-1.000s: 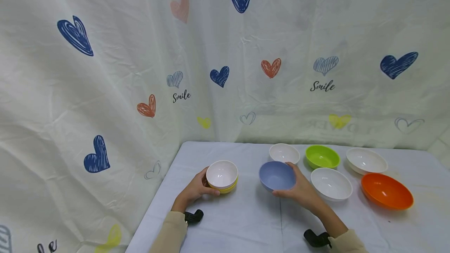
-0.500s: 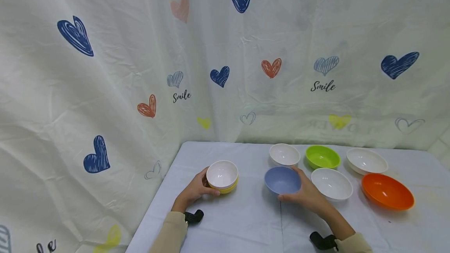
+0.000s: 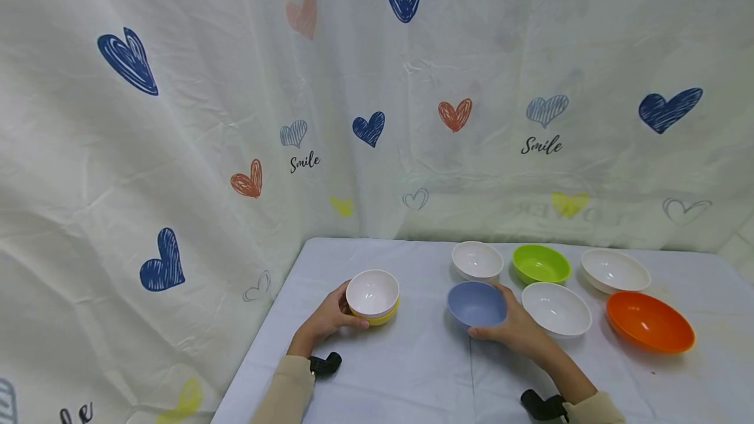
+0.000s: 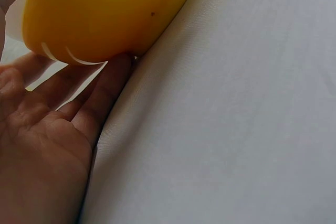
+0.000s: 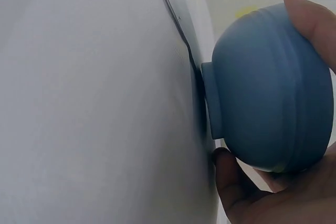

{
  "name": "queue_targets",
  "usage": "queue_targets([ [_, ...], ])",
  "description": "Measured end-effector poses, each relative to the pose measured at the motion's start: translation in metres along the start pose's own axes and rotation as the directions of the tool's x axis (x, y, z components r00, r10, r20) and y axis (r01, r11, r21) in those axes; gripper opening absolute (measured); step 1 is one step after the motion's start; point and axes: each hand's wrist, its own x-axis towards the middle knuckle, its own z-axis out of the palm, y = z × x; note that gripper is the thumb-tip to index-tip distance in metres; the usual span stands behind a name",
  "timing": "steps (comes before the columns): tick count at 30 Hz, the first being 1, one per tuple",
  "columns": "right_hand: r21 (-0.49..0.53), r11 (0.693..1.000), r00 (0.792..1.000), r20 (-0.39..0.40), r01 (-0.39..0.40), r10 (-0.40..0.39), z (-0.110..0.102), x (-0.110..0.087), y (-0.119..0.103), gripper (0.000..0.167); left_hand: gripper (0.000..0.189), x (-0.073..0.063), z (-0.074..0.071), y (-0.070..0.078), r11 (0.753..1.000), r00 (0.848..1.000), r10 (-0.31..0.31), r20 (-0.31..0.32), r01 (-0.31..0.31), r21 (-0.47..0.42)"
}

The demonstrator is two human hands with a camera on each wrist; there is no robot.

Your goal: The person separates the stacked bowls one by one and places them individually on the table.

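On the left of the table, my left hand (image 3: 326, 320) holds a yellow bowl (image 3: 384, 318) by its side, thumb in front and fingers behind. A small white bowl (image 3: 372, 294) is nested inside it. The left wrist view shows the yellow bowl's wall (image 4: 105, 14) low over the cloth, the fingers curved under its side. To the right, my right hand (image 3: 515, 324) grips a blue bowl (image 3: 476, 305) with its mouth up. Seen from the right wrist, the blue bowl's foot (image 5: 211, 100) is close over the cloth, with thumb and fingers on opposite sides.
Behind the blue bowl stands another small white bowl (image 3: 477, 259), beside a green bowl (image 3: 540, 263). Farther right are a white bowl (image 3: 556, 309), a wide white bowl (image 3: 615, 270) and an orange bowl (image 3: 649, 321). A heart-printed curtain (image 3: 471, 169) hangs behind the white-covered table (image 3: 412, 378).
My right hand has moved right and a little toward me with the blue bowl, mostly in the first half second. The left hand and its bowls have stayed in place.
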Motion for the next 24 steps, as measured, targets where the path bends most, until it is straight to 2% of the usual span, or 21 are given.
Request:
queue_targets([
  [17, 0.016, 1.000, 0.997, 0.079, -0.024, 0.023, -0.0047, -0.0005, 0.0036, 0.120, 0.101, -0.0002, -0.0004, -0.0015, 1.000, 1.000, -0.002, -0.001, 0.002, 0.002],
  [24, 0.024, 0.999, 0.997, 0.081, -0.021, 0.019, -0.0054, -0.0003, 0.0045, 0.121, 0.102, -0.0005, 0.0003, -0.0015, 1.000, 1.000, -0.002, -0.001, 0.002, -0.003],
])
